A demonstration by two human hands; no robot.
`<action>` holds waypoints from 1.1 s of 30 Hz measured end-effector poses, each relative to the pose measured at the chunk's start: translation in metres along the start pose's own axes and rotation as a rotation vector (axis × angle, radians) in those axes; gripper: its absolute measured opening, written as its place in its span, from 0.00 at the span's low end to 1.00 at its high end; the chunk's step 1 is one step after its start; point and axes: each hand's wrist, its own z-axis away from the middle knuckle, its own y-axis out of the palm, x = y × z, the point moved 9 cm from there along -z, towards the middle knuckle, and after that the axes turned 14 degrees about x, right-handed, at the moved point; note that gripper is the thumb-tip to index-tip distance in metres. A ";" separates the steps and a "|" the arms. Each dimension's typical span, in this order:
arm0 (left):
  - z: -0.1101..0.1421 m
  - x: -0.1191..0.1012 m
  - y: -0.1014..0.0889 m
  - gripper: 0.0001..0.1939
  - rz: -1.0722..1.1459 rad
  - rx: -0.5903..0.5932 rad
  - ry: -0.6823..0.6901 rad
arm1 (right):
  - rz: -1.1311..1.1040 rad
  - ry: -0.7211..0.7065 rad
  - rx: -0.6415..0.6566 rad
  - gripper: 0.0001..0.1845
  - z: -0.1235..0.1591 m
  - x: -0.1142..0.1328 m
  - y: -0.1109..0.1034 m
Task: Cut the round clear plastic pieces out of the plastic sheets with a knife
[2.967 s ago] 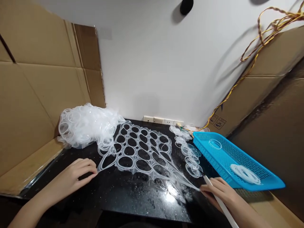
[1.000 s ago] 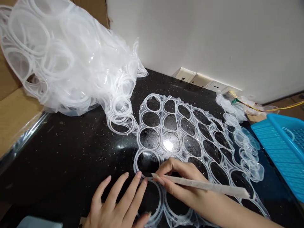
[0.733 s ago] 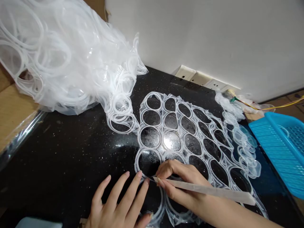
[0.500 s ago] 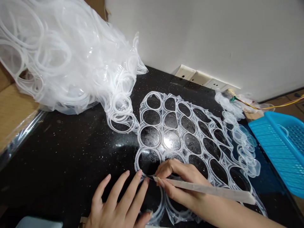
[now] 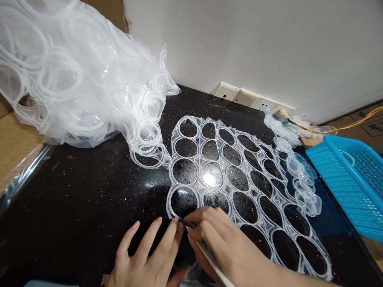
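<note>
A translucent sheet of joined plastic rings [image 5: 239, 179] lies flat on the black speckled counter [image 5: 89, 191]. My left hand [image 5: 146, 259] rests open and flat on the sheet's near left corner, fingers spread. My right hand [image 5: 221, 247] is closed round a thin pale blade-like tool [image 5: 209, 257], its dark tip touching the rim of a ring at the near edge, just beside my left fingertips. The ring under both hands is mostly hidden.
A large heap of loose clear rings and film [image 5: 68, 75] fills the back left. A row of separated rings [image 5: 302, 175] lies right of the sheet. A blue mesh basket [image 5: 350, 179] stands at the right. Wall sockets [image 5: 248, 99] and brown cardboard [image 5: 18, 143] border the counter.
My right hand has turned, so the tool now points toward me instead of out to the right. The view has shifted slightly. My left hand stays flat on the sheet.
</note>
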 end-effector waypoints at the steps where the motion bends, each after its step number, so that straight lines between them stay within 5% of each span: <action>1: 0.000 0.000 0.000 0.18 0.002 -0.003 -0.004 | 0.070 0.003 -0.036 0.08 0.003 0.004 0.001; 5: 0.004 0.006 0.000 0.18 0.065 -0.042 -0.114 | 0.209 0.013 -0.127 0.08 0.010 0.015 0.006; 20: 0.003 0.004 0.001 0.19 0.077 -0.045 -0.118 | 0.288 -0.052 -0.249 0.10 0.000 0.021 0.002; 33: 0.007 0.007 0.004 0.19 0.110 -0.029 -0.146 | -0.020 0.047 -0.263 0.06 0.004 -0.011 -0.004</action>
